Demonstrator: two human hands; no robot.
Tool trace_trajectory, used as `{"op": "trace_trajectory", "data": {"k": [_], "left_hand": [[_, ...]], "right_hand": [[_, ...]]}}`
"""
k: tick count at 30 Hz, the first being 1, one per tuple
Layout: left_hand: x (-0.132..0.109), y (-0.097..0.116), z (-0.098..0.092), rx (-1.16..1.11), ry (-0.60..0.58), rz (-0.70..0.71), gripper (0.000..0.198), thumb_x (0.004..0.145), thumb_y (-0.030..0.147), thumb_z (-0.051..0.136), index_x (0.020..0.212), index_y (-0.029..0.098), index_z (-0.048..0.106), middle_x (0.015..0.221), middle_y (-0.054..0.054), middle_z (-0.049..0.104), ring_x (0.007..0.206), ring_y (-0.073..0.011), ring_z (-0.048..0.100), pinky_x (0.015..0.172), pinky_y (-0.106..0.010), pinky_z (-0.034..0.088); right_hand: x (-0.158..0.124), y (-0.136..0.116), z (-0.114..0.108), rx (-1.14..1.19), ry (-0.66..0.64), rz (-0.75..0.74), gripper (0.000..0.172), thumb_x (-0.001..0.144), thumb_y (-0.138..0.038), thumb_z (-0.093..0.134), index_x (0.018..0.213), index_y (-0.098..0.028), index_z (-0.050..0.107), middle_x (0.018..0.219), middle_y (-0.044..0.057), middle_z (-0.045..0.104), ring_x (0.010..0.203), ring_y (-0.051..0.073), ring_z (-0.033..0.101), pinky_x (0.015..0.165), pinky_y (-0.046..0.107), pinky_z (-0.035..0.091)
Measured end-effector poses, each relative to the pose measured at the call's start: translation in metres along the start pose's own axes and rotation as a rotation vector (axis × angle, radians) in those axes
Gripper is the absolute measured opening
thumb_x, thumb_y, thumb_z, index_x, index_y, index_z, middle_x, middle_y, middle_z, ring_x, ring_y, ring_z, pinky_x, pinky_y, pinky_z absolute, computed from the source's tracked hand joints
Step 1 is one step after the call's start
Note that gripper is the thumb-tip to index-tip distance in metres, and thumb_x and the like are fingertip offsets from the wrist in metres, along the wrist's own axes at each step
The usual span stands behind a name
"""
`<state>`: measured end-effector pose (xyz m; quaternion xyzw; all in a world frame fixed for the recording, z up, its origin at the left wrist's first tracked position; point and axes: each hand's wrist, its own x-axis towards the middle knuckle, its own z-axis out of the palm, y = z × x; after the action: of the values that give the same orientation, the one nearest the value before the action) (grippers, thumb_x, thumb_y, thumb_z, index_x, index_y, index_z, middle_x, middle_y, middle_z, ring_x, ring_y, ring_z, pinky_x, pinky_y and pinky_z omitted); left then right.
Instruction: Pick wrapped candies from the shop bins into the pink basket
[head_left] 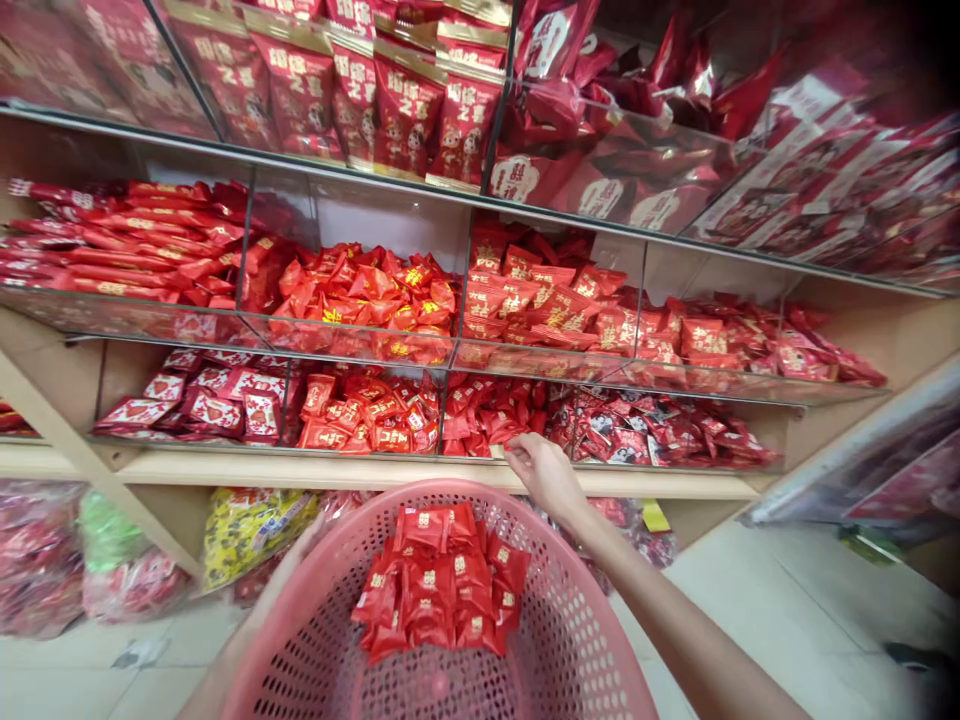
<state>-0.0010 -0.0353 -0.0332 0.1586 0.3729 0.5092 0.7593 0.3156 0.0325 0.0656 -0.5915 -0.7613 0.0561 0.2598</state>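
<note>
**Right grip (547,475) at the lower shelf (300,467), above a basket (579,600) of red packets (431,590)**

The right grip has its fingers drawn together at the front lip of the lower row, beside a small pale tag (497,452); whether they pinch anything cannot be told. The left grip (296,555), blurred, lies against the basket's outer left side, and its hold is partly hidden.

The red packets sit heaped inside the pink basket, bearing small gold marks resembling 囍. Just behind the right grip are red sweets (480,405), their print too small to read.

In the middle row, red sachets (555,300) carry large gold 囍-like characters. Higher up stand gold-edged bags (409,105); their second line appears to read 之喜. Beneath the shelf, left of the basket, is a yellow bag (251,535), its lettering blurred.
</note>
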Motion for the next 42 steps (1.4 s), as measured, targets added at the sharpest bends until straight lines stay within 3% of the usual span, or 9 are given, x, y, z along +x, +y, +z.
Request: {"op": "trace_trajectory", "data": {"k": [3,8,15,17,20,25,28,32,42], "left_hand": [[0.004,-0.012,-0.001,-0.142,-0.127,-0.009,0.045,0.084,0.035,0.044,0.125,0.016,0.051,0.119,-0.007,0.059,0.121,-0.0241,0.044,0.103,-0.034,0.034],[0.007,-0.011,-0.022,-0.196,-0.158,-0.033,0.039,0.085,0.03,0.045,0.121,0.017,0.054,0.115,-0.007,0.062,0.116,-0.0258,0.049,0.104,-0.041,0.032],[0.003,0.003,-0.03,-0.06,0.003,-0.012,0.035,0.081,0.037,0.052,0.106,0.015,0.062,0.108,-0.01,0.065,0.104,-0.0265,0.058,0.096,-0.04,0.041],[0.001,0.007,-0.029,-0.014,0.12,0.096,0.029,0.079,0.033,0.054,0.099,0.013,0.063,0.103,-0.01,0.067,0.097,-0.0237,0.061,0.091,-0.036,0.044],[-0.01,0.016,-0.017,0.042,0.319,0.443,0.018,0.072,0.025,0.06,0.088,0.016,0.063,0.091,-0.005,0.069,0.09,-0.0186,0.063,0.088,-0.031,0.046],[-0.052,0.033,0.041,0.609,0.452,0.704,0.029,0.067,0.043,0.065,0.083,0.019,0.064,0.088,-0.002,0.067,0.093,-0.0196,0.059,0.09,-0.03,0.042],[-0.073,0.028,0.084,0.915,0.267,0.632,0.032,0.07,0.047,0.061,0.083,0.019,0.065,0.087,-0.004,0.068,0.087,-0.0209,0.06,0.082,-0.03,0.045],[-0.08,0.006,0.123,0.935,-0.135,0.228,0.038,0.079,0.047,0.051,0.106,0.022,0.061,0.1,-0.005,0.066,0.091,-0.0195,0.061,0.078,-0.031,0.048],[-0.07,0.004,0.136,0.807,-0.137,0.32,0.025,0.075,0.037,0.059,0.081,0.014,0.063,0.082,-0.006,0.069,0.075,-0.0161,0.064,0.072,-0.028,0.047]], "right_hand": [[0.022,-0.006,0.017,0.015,0.008,0.003,0.013,0.08,-0.026,0.053,0.088,-0.02,0.062,0.093,0.006,0.062,0.085,0.017,0.058,0.072,0.024,0.039],[0.044,-0.016,0.036,0.033,0.029,0.033,0.009,0.076,-0.024,0.057,0.076,-0.019,0.063,0.088,0.007,0.061,0.082,0.019,0.058,0.069,0.027,0.039],[0.045,-0.004,0.034,0.163,0.097,0.075,0.015,0.074,-0.014,0.05,0.063,-0.017,0.059,0.077,0.006,0.063,0.071,0.017,0.058,0.066,0.026,0.04],[0.042,0.0,0.025,0.227,0.135,0.092,0.015,0.076,-0.019,0.049,0.065,-0.017,0.059,0.075,0.006,0.064,0.068,0.017,0.058,0.065,0.027,0.041],[0.033,0.001,0.005,0.327,0.186,0.112,0.019,0.078,-0.028,0.049,0.069,-0.016,0.06,0.071,0.005,0.064,0.064,0.016,0.058,0.063,0.027,0.044],[0.003,-0.026,-0.02,1.017,0.256,0.303,0.022,0.067,-0.038,0.065,0.071,-0.016,0.063,0.073,0.002,0.063,0.067,0.014,0.057,0.065,0.028,0.048],[-0.021,-0.055,-0.02,1.372,0.119,0.413,0.022,0.062,-0.035,0.072,0.071,-0.017,0.064,0.074,0.0,0.063,0.067,0.011,0.057,0.066,0.027,0.049],[-0.045,-0.089,-0.012,1.603,-0.064,0.514,0.021,0.062,-0.032,0.074,0.072,-0.017,0.065,0.074,0.0,0.063,0.07,0.01,0.058,0.066,0.021,0.048],[-0.059,-0.102,-0.014,1.629,-0.094,0.485,0.021,0.064,-0.032,0.074,0.074,-0.015,0.064,0.075,0.001,0.065,0.072,0.009,0.058,0.07,0.022,0.048]]}}
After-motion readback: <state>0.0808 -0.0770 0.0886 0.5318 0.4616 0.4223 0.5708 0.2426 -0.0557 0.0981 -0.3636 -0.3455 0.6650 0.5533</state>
